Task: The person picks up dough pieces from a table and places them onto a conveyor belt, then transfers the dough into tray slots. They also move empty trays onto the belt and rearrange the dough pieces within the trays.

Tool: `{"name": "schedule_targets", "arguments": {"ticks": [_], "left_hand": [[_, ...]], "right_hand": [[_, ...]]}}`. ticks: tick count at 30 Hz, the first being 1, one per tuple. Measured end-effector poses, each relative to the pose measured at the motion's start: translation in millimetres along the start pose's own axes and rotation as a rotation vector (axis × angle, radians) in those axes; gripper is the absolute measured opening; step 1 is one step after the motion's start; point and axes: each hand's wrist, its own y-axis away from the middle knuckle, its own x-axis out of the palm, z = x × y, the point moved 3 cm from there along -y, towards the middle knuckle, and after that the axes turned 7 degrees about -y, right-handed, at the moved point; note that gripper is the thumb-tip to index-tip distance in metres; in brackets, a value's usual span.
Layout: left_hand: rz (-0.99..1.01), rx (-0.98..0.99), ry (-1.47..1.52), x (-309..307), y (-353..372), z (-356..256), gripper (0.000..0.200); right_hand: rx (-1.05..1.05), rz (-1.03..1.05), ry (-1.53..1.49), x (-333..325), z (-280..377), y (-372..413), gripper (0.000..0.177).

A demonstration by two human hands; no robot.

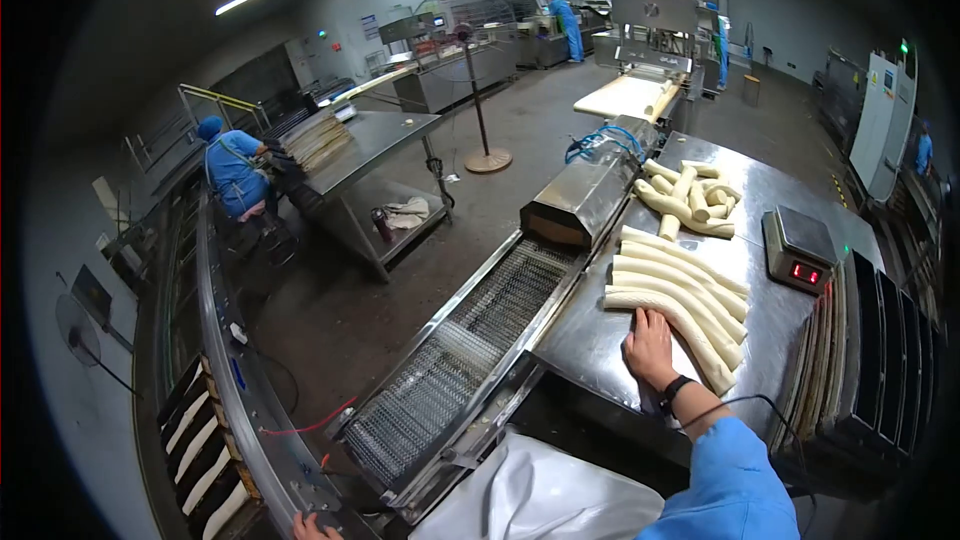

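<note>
My right hand (651, 347), with a dark band at the wrist, rests on the metal table (580, 325). Its extended fingers touch the near side of the closest long dough roll (680, 318). Several similar pale dough rolls (685, 275) lie side by side beyond it, slightly curved. Farther back is a loose pile of dough pieces (690, 195), some crossing over others. At the bottom edge, part of my left hand (316, 528) shows beside the curved metal rail (235, 380). Its visible fingers are apart and hold nothing that I can see; the rest is cut off.
A wire-mesh conveyor (460, 355) runs left of the table. A scale (800, 248) with red digits stands right, above stacked trays (870, 340). Dough-filled trays (205, 450) sit lower left. One person in blue (232, 170) works at left; another (565, 25) stands far back.
</note>
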Motion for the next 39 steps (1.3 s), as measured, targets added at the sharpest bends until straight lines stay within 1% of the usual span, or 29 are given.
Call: {"name": "schedule_targets", "arguments": {"ticks": [1, 2, 4, 5, 6, 8, 12, 14, 16, 20, 28, 30, 33, 34, 36, 39], "left_hand": [[0.024, -0.014, -0.006, -1.1, -0.6, -1.2, 0.037], [0.024, -0.032, -0.007, -2.1, -0.4, -1.9, 0.037], [0.032, -0.02, 0.01, -3.5, -3.4, -1.2, 0.037], [0.062, -0.065, 0.045, 1.6, -3.3, 1.9, 0.037], [0.058, -0.08, 0.04, 8.5, -2.8, 3.2, 0.037], [0.042, -0.191, 0.02, 22.9, -2.4, 8.1, 0.034], [0.041, -0.178, 0.06, 15.7, -3.0, 3.6, 0.035], [0.034, -0.174, 0.065, 21.4, -2.6, 7.8, 0.034], [0.008, -0.153, 0.053, 23.2, -1.2, 8.3, 0.034], [0.026, -0.158, 0.046, 19.1, -5.4, 7.9, 0.034], [-0.004, -0.143, 0.048, 29.3, -5.4, 19.7, 0.033], [-0.003, -0.151, 0.047, 34.9, -6.2, 23.3, 0.033], [-0.009, -0.152, 0.037, 32.4, -12.0, 27.8, 0.033], [-0.013, -0.135, 0.039, 33.5, -10.7, 25.8, 0.033], [-0.019, -0.152, 0.027, 35.5, -9.1, 28.2, 0.032], [-0.044, -0.112, 0.045, 34.4, -11.7, 29.8, 0.031]], "right_hand": [[-0.057, 0.016, 0.009, -2.2, 8.5, 5.9, 0.053], [-0.084, 0.135, 0.035, -4.7, 13.6, 11.0, 0.058], [-0.133, 0.258, -0.017, -1.8, 17.8, 18.6, 0.065], [-0.148, 0.262, -0.023, -3.1, 18.2, 20.0, 0.065], [-0.147, 0.32, -0.009, -3.9, 21.1, 21.7, 0.067], [-0.14, 0.401, 0.02, 1.9, 21.7, 20.9, 0.071], [-0.167, 0.423, 0.031, 15.2, 28.0, 10.6, 0.076], [-0.161, 0.444, 0.031, 19.9, 33.8, 3.5, 0.077], [-0.197, 0.472, -0.002, 22.3, 45.8, -0.9, 0.078], [-0.274, 0.46, 0.012, 36.5, 68.1, -8.9, 0.079], [-0.326, 0.436, -0.034, 60.6, 108.4, -18.1, 0.079], [-0.347, 0.464, -0.058, 68.6, 118.2, -19.2, 0.082], [-0.256, 0.437, -0.018, 82.6, 131.8, -18.5, 0.092], [-0.274, 0.442, -0.023, 82.4, 135.2, -17.4, 0.092], [-0.225, 0.427, -0.009, 81.5, 138.0, -15.9, 0.093], [-0.24, 0.42, -0.017, 83.8, 138.1, -17.5, 0.095]]}}
